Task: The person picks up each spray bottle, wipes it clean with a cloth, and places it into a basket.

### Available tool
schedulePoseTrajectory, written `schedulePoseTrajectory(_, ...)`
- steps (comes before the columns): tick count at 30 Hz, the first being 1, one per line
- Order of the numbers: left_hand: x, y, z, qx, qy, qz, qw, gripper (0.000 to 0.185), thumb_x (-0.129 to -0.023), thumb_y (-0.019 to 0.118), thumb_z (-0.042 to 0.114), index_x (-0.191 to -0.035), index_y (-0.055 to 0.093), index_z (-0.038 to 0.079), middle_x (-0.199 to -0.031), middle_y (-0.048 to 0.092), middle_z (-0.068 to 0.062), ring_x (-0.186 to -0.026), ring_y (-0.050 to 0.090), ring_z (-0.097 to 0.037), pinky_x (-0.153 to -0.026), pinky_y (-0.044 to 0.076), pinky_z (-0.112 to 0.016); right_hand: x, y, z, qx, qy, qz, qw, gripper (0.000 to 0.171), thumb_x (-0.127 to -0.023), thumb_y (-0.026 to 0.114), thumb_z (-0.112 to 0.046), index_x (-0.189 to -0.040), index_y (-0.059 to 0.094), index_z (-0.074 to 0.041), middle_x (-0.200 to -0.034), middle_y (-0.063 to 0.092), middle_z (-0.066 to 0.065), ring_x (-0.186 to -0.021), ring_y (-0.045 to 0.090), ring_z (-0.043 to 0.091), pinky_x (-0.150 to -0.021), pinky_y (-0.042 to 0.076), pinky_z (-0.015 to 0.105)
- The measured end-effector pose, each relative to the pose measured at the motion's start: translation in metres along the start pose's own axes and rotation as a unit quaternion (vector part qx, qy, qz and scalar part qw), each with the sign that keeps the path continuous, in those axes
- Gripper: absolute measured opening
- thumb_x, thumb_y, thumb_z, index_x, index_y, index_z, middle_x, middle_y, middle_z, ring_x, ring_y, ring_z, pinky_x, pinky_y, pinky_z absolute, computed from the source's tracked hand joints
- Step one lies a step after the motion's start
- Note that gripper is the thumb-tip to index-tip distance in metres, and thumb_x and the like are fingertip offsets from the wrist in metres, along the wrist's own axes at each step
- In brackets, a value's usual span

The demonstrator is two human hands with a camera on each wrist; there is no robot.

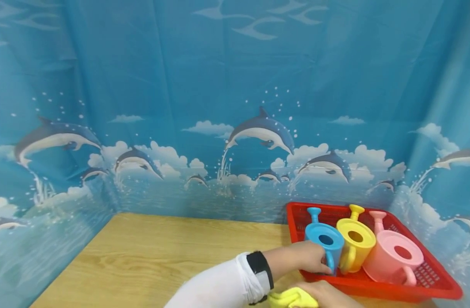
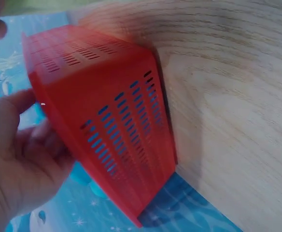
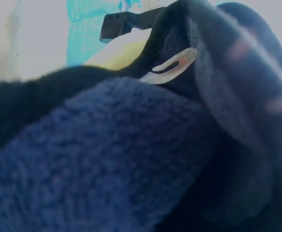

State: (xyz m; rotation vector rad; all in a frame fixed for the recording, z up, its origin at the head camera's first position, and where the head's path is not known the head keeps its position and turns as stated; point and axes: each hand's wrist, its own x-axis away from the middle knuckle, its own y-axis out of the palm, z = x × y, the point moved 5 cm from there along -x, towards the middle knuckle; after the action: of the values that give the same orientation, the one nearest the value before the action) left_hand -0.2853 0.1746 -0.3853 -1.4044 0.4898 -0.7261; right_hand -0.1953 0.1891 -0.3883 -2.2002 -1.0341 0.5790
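Observation:
A red slotted tray (image 1: 373, 291) stands at the table's right end and holds three toy watering cans: blue (image 1: 325, 239), yellow (image 1: 356, 239) and pink (image 1: 392, 256). My left hand (image 1: 315, 261), in a white sleeve with a black wristband, reaches over the tray's near rim, and its fingers curl round the blue can's handle. In the left wrist view the tray's wall (image 2: 112, 111) fills the middle, with that hand (image 2: 20, 159) at its edge. My right hand (image 1: 327, 295) is at the bottom edge, holding a bunched yellow cloth (image 1: 292, 298).
The wooden table (image 1: 161, 256) stretches bare to the left of the tray. A blue dolphin-print curtain (image 1: 235, 128) closes in the back and both sides. Dark blue fleece fabric (image 3: 107, 159) blocks nearly all of the right wrist view.

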Motion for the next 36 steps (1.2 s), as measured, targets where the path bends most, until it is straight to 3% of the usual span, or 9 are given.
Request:
schedulePoseTrajectory(5,0.015,-0.017,-0.014,0.024,-0.003,0.06,0.9979,0.024,-0.095,0.059,0.038,-0.079,0.068,0.024,-0.055,0.048,0.011,-0.053,0.045,-0.001,-0.051,0.035,-0.014,0.002,0.0,0.001,-0.035,0.025,-0.003,0.999,0.026,-0.098,0.056,-0.015,-0.122,0.058,-0.007,-0.105,0.067,-0.009,-0.087,0.058,-0.005,-0.073,0.051,0.018)
schedulePoseTrajectory(10,0.038,-0.034,-0.042,0.093,-0.007,0.119,0.9885,0.012,-0.095,0.063,0.028,-0.094,0.065,0.016,-0.071,0.059,0.009,-0.06,0.05,-0.002,-0.056,0.041,-0.013,0.003,-0.004,0.001,-0.018,0.039,0.01,0.999,0.029,-0.097,0.057,-0.017,-0.123,0.057,-0.006,-0.101,0.065,-0.011,-0.083,0.055,-0.007,-0.066,0.048,0.018)
schedulePoseTrajectory(16,0.072,-0.044,-0.092,0.179,-0.087,0.153,0.9679,0.024,-0.096,0.06,0.031,-0.108,0.064,0.011,-0.103,0.069,-0.002,-0.093,0.065,-0.016,-0.078,0.053,-0.027,-0.003,-0.012,-0.003,0.049,0.047,0.081,0.994,0.03,-0.095,0.062,-0.021,-0.12,0.059,-0.004,-0.096,0.066,-0.009,-0.078,0.052,-0.006,-0.064,0.046,0.02)
schedulePoseTrajectory(22,0.111,-0.042,-0.143,0.263,-0.153,0.191,0.9331,0.042,-0.098,0.056,0.034,-0.129,0.055,0.007,-0.131,0.059,-0.012,-0.12,0.056,-0.031,-0.098,0.048,-0.047,-0.02,-0.021,-0.014,0.058,0.137,0.19,0.97,0.04,-0.094,0.062,-0.035,-0.124,0.06,-0.009,-0.102,0.067,-0.003,-0.08,0.053,-0.003,-0.067,0.047,0.022)
schedulePoseTrajectory(25,0.133,-0.037,-0.17,0.272,-0.191,0.232,0.9141,0.045,-0.098,0.055,0.032,-0.134,0.05,0.005,-0.137,0.055,-0.016,-0.125,0.052,-0.035,-0.102,0.044,-0.051,-0.035,-0.027,-0.026,0.092,0.15,0.235,0.956,0.04,-0.092,0.062,-0.041,-0.122,0.062,-0.015,-0.1,0.067,-0.005,-0.08,0.054,0.0,-0.068,0.048,0.023)
schedulePoseTrajectory(28,0.155,-0.029,-0.195,0.264,-0.221,0.278,0.8966,0.047,-0.098,0.056,0.028,-0.137,0.047,0.002,-0.14,0.05,-0.02,-0.13,0.046,-0.04,-0.106,0.038,-0.055,-0.058,-0.03,-0.034,0.139,0.151,0.253,0.945,0.039,-0.091,0.062,-0.043,-0.121,0.063,-0.019,-0.098,0.067,-0.006,-0.081,0.057,0.004,-0.068,0.049,0.025)
schedulePoseTrajectory(31,0.177,-0.017,-0.21,0.253,-0.238,0.304,0.8871,0.05,-0.098,0.056,0.025,-0.139,0.044,-0.001,-0.144,0.044,-0.024,-0.136,0.035,-0.045,-0.11,0.03,-0.059,-0.083,-0.029,-0.032,0.184,0.159,0.251,0.937,0.037,-0.09,0.064,-0.04,-0.121,0.063,-0.02,-0.102,0.068,-0.004,-0.083,0.06,0.01,-0.069,0.05,0.03)
schedulePoseTrajectory(34,0.197,-0.004,-0.219,0.239,-0.256,0.312,0.8832,0.052,-0.098,0.056,0.025,-0.14,0.041,-0.001,-0.148,0.036,-0.026,-0.14,0.024,-0.048,-0.11,0.023,-0.066,-0.108,-0.021,-0.021,0.252,0.134,0.252,0.925,0.04,-0.088,0.069,-0.033,-0.125,0.062,-0.021,-0.117,0.067,0.004,-0.1,0.065,0.022,-0.079,0.054,0.039)
schedulePoseTrajectory(36,0.206,0.005,-0.222,0.235,-0.267,0.312,0.8809,0.053,-0.098,0.056,0.025,-0.142,0.039,0.0,-0.151,0.03,-0.026,-0.141,0.02,-0.049,-0.107,0.02,-0.071,-0.123,-0.01,-0.01,0.306,0.116,0.249,0.912,0.043,-0.085,0.072,-0.029,-0.126,0.061,-0.023,-0.127,0.063,0.008,-0.114,0.061,0.029,-0.088,0.052,0.045)
